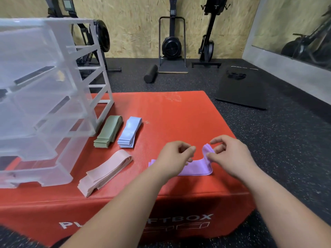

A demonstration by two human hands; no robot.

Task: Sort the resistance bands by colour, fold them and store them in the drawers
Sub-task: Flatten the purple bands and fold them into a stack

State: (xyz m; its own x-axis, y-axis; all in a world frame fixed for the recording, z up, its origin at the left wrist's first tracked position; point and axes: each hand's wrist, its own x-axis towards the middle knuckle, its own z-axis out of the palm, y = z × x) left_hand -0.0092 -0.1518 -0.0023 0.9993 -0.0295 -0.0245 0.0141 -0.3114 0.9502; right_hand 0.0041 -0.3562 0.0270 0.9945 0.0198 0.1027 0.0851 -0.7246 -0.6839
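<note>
A purple resistance band (pixel 195 168) lies across the red soft box (pixel 179 115), its right end lifted. My right hand (pixel 231 154) pinches that raised end between thumb and fingers. My left hand (pixel 175 156) hovers over the band's left half with fingers curled; whether it grips the band is hidden. Three sorted stacks lie to the left: green bands (pixel 109 131), light blue bands (pixel 129 131) and pink bands (pixel 105 171). A clear plastic drawer unit (pixel 53 97) stands at the box's left, its drawers pulled out.
Beyond the box, on the speckled black floor, are a foam roller (pixel 150 73), a dark mat (pixel 241 88) and exercise machines (pixel 172 43) against the wooden wall. A mirror (pixel 295 27) hangs at the right.
</note>
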